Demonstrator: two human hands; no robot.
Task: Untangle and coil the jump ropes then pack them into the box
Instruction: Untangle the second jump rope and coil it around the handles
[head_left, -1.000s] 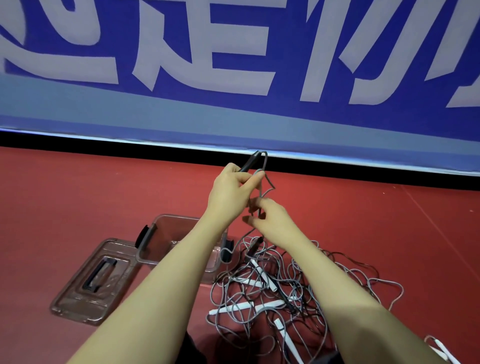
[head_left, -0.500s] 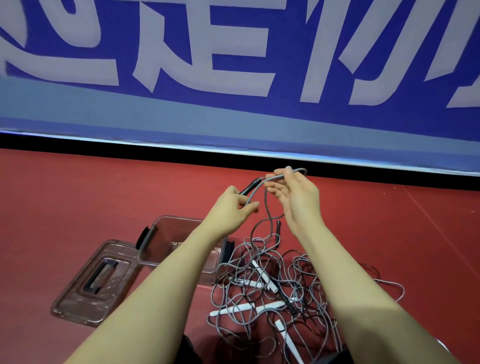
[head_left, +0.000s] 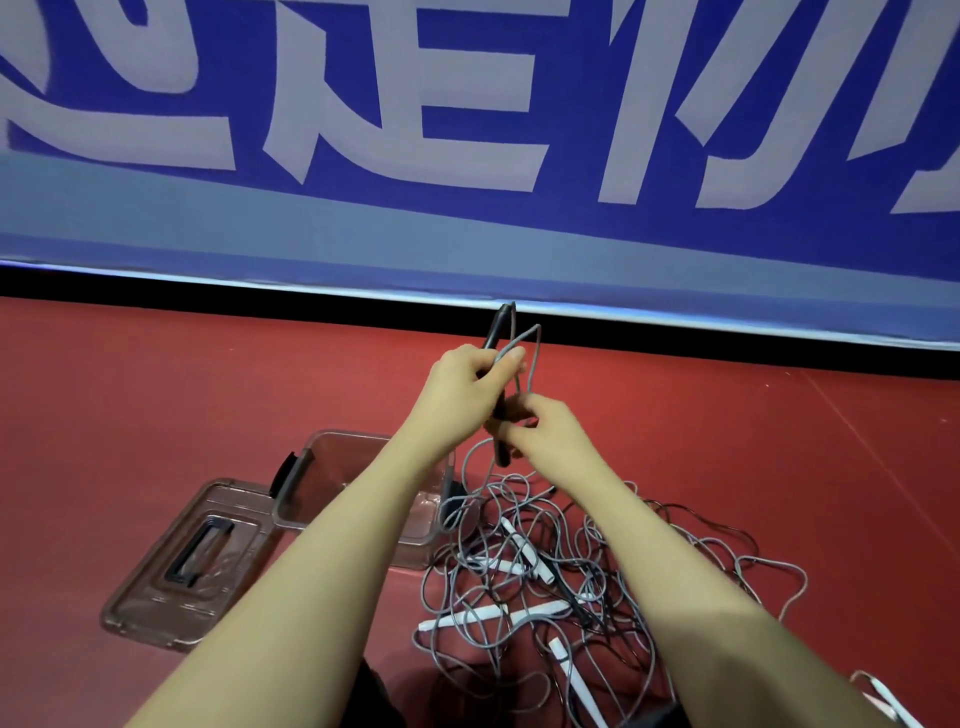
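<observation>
A black handle (head_left: 500, 332) and a loop of grey rope (head_left: 531, 353) are gripped in the left hand (head_left: 470, 387), the fingers curled round them and the thumb pressed on the rope; the handle is held tilted, its tip raised toward the black strip at the far edge of the floor (head_left: 156, 395). Just below and to the right, the right hand (head_left: 545, 434) is closed in a pinch on the same rope, and a second black handle (head_left: 501, 452) hangs beneath its fingers. From both hands the grey rope runs down to a tangled heap of jump ropes (head_left: 561, 587) lying on the red floor near its front edge, with several white handles (head_left: 524, 548) mixed among the strands. The open clear box (head_left: 332, 478) is set on the floor just left of the heap, partly hidden by the left forearm, and black clips are seen on its ends. The box lid (head_left: 156, 597), with a black grip in its middle, lies flat beside the box on its left, touching it. A blue banner (head_left: 467, 130) with large pale characters is stood behind the floor.
</observation>
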